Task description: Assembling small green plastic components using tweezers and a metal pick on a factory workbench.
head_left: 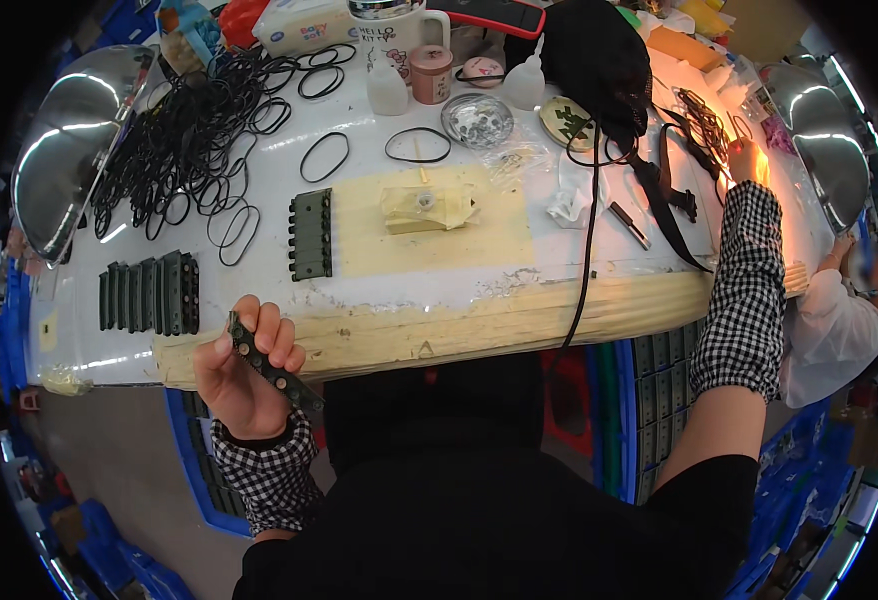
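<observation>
Near the table's front edge, my left hand is closed around a dark green strip-shaped part with round spots along it, held tilted. At the right my right hand reaches to the far side, beside a pile of thin brown and dark bands. Bright orange light washes over it, so its fingers cannot be made out. A row of similar green parts lies at the table's left, and another small stack stands near the middle. Beside that is a block wrapped in yellowish tape.
Black rubber bands are heaped at the left. Behind are white squeeze bottles, a pink jar, a mug and a clear dish. A black bag trails straps and a cord over the padded edge. Another person's white sleeve shows at right.
</observation>
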`<state>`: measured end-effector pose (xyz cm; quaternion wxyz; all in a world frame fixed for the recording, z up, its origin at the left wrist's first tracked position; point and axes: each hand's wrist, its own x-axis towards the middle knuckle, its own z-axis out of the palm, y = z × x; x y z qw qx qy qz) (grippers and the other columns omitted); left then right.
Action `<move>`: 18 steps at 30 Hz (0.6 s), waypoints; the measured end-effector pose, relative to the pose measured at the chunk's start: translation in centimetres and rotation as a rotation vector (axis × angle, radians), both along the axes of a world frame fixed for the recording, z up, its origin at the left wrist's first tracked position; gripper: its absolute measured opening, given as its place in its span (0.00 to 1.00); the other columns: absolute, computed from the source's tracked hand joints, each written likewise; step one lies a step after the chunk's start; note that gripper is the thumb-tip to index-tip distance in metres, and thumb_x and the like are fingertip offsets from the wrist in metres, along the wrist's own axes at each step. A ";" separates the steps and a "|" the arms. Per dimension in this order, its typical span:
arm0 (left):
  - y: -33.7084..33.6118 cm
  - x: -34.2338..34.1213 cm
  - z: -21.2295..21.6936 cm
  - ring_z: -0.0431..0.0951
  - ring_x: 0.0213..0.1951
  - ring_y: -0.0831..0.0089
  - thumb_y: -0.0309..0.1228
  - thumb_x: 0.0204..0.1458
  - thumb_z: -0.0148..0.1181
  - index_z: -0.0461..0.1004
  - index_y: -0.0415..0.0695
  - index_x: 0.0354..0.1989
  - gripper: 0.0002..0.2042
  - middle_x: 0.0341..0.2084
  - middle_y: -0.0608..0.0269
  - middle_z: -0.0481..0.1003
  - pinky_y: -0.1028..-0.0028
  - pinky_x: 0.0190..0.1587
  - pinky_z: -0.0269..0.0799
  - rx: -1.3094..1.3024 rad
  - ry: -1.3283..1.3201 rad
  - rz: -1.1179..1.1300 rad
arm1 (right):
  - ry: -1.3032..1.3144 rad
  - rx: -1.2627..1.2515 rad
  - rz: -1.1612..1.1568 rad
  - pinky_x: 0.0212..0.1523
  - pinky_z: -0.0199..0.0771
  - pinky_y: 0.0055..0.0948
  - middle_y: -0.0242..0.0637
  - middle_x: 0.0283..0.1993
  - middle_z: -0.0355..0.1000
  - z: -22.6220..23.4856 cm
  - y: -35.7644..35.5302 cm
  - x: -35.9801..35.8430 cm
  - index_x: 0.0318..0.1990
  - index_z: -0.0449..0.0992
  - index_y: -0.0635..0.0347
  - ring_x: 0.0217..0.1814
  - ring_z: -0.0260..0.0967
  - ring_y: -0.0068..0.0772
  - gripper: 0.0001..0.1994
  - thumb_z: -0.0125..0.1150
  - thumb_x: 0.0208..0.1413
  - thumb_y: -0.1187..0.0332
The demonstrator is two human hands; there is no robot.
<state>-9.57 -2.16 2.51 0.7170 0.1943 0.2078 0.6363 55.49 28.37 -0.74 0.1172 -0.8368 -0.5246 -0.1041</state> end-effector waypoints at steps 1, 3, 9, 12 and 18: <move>0.1 0.1 0.0 0.65 0.29 0.73 0.35 0.51 0.51 0.60 0.43 0.36 0.11 0.27 0.64 0.63 0.72 0.34 0.66 -0.001 -0.006 -0.022 | -0.020 0.018 0.009 0.44 0.72 0.41 0.47 0.41 0.75 0.2 -0.1 -0.2 0.40 0.79 0.52 0.44 0.74 0.49 0.13 0.56 0.52 0.57; 0.4 0.6 0.0 0.63 0.30 0.73 0.33 0.50 0.52 0.58 0.44 0.37 0.11 0.28 0.64 0.61 0.72 0.36 0.65 -0.002 -0.020 -0.068 | -0.035 0.013 0.024 0.45 0.72 0.40 0.45 0.42 0.76 0.4 -0.1 0.0 0.41 0.79 0.50 0.45 0.74 0.46 0.12 0.58 0.52 0.58; 0.7 3.0 0.5 0.65 0.28 0.73 0.36 0.50 0.52 0.61 0.44 0.35 0.11 0.26 0.64 0.64 0.72 0.33 0.67 0.018 0.035 -0.092 | -0.113 0.034 0.145 0.45 0.72 0.40 0.45 0.42 0.76 1.1 -0.9 0.0 0.42 0.78 0.52 0.45 0.73 0.47 0.12 0.57 0.53 0.60; 0.7 2.9 -0.1 0.67 0.27 0.72 0.38 0.50 0.52 0.62 0.44 0.33 0.11 0.25 0.63 0.65 0.71 0.32 0.68 -0.017 0.046 -0.072 | -0.168 0.278 0.336 0.41 0.72 0.41 0.45 0.40 0.76 3.5 -3.7 -3.3 0.40 0.75 0.53 0.43 0.74 0.48 0.09 0.56 0.55 0.62; 1.6 5.4 -0.6 0.69 0.27 0.74 0.37 0.50 0.52 0.65 0.40 0.41 0.15 0.38 0.54 0.70 0.73 0.30 0.68 0.003 0.170 -0.082 | 1.261 0.048 0.748 0.22 0.51 0.10 0.31 0.32 0.76 8.9 -18.3 -22.6 0.39 0.73 0.64 0.22 0.57 0.08 0.06 0.58 0.57 0.71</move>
